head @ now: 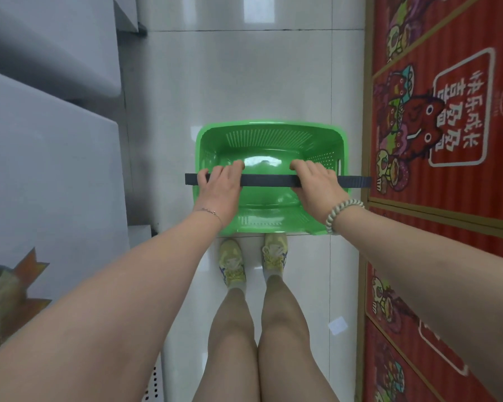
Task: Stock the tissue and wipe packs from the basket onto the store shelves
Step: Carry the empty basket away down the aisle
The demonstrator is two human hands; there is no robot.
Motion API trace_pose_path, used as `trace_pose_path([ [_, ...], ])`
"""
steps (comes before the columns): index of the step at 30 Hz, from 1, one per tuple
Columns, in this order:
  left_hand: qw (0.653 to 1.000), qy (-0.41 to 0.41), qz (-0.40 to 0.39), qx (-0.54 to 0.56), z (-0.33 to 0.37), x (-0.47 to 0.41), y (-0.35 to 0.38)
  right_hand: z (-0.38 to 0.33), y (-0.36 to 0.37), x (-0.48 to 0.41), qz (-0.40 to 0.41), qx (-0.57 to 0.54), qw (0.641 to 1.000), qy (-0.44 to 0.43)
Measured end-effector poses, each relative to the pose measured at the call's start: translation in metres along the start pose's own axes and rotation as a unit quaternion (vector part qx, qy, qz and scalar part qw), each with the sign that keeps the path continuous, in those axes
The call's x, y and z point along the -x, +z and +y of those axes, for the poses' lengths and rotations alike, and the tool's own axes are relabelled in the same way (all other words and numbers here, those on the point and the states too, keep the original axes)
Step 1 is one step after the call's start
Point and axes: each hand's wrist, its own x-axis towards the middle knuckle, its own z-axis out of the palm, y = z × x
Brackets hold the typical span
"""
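A: What lies underfoot?
B: A glossy white tiled floor [244,82], with dark grout lines and lights reflected in it.
A: And along the sides?
B: On the right, stacked red cartons [459,181] printed with cartoon figures and white Chinese characters. On the left, two white cabinets [41,158], the nearer bearing an orange and gold sticker [9,300].
A: Lower down?
B: Yellow sneakers [233,265] with blue trim, side by side on the tiles, and a white perforated panel [153,384].

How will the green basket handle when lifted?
Probably light: the green basket looks empty, its glossy floor bare. Its perforated plastic walls suggest a fairly stiff shell. With the left hand and right hand spread along the handle, it should tip little.
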Motion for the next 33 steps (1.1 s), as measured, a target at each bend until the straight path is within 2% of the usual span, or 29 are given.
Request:
trace_pose_path([
  [2, 1.000, 0.002, 0.011, 0.019, -0.002, -0.009, -0.004, 0.002, -0.004, -0.009, 0.025, -0.008, 1.000, -0.012],
  [5, 0.999, 0.012, 0.030, 0.025, -0.003, -0.028, -0.012, 0.007, -0.007, -0.024, 0.107, 0.046, 0.993, -0.025],
  [9, 0.993, 0.027, 0.100, -0.054, -0.002, -0.047, -0.015, 0.006, -0.010, -0.044, 0.162, 0.105, 0.981, 0.009],
  [11, 0.993, 0.007, 0.086, -0.077, 0.003, -0.052, -0.023, 0.003, -0.012, -0.051, 0.170, 0.110, 0.979, 0.023],
  [15, 0.994, -0.058, 0.019, -0.089, 0.003, -0.062, -0.035, 0.000, -0.016, -0.061, 0.123, 0.121, 0.984, 0.049],
  [19, 0.993, -0.041, -0.055, -0.101, -0.002, -0.068, -0.032, 0.002, -0.017, -0.069, 0.037, 0.116, 0.990, 0.073],
  [22, 0.986, -0.044, -0.157, -0.037, -0.009, -0.073, -0.030, 0.005, -0.017, -0.072, -0.040, 0.073, 0.992, 0.089],
  [24, 0.977, -0.031, -0.209, -0.032, -0.012, -0.074, -0.028, 0.006, -0.018, -0.071, -0.067, 0.058, 0.991, 0.100],
  [26, 0.974, -0.030, -0.221, -0.025, -0.013, -0.070, -0.027, 0.006, -0.019, -0.068, -0.060, 0.050, 0.991, 0.108],
  [33, 0.982, -0.048, -0.183, 0.012, -0.004, -0.052, -0.043, -0.004, -0.039, -0.051, -0.012, 0.082, 0.993, 0.083],
])
